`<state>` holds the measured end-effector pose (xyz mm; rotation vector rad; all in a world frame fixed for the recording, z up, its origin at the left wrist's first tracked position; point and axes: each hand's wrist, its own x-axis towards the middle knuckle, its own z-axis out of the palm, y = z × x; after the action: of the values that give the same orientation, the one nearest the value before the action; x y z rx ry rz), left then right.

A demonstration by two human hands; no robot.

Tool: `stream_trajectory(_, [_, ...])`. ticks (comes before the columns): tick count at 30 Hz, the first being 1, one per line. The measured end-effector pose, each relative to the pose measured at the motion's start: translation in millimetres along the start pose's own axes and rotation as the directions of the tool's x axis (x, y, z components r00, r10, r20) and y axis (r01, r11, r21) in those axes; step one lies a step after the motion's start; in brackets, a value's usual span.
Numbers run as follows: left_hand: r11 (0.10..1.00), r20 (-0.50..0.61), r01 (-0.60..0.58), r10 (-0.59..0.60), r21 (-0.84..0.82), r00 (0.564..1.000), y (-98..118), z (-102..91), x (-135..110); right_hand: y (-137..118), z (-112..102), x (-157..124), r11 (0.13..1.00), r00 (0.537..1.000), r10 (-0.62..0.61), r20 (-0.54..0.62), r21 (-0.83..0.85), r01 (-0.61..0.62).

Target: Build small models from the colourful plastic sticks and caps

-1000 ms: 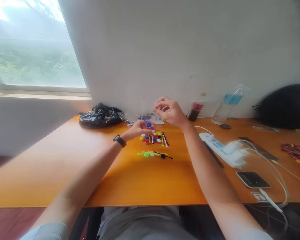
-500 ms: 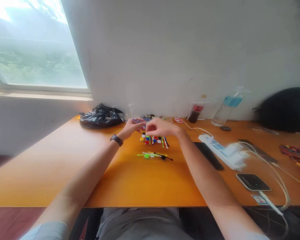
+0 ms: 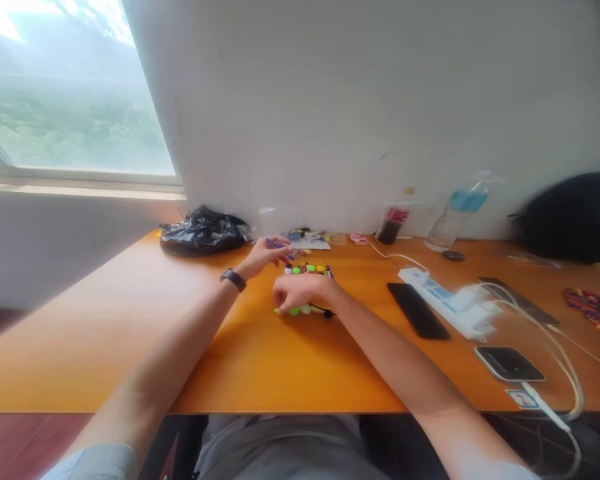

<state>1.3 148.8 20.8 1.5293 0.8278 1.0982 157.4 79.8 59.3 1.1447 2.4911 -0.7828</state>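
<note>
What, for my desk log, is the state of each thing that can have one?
Left hand: holding blue piece
Right hand: bent over near pieces, grip hidden
Cabled phone: lying flat
Power strip: plugs inserted
Red-labelled bottle: standing, partly full
Blue-labelled bottle: standing
Black bag: crumpled

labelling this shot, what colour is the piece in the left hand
Blue; the piece in the left hand shows best in the head view.

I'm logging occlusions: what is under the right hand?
A light-green plastic piece and a black plastic piece show partly past the near edge of the right hand. Whatever lies directly beneath it is covered, so contact cannot be told.
</note>
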Motion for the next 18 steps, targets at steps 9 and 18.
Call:
stream_trajectory(9, [0.994, 0.083, -0.073, 0.066, 0.084, 0.994, -11.9, 1.0, 2.4, -5.8, -13.4, -16.6, 0.836, 0.884, -0.367, -0.288, 0.314, 0.45])
stream_trajectory(18, [0.984, 0.192, -0.111, 0.083, 0.142, 0.978, -9.1, 9.8, -5.3, 22.3, -47.2, -37.4, 0.609, 0.601, -0.168, -0.782, 0.397, 0.687])
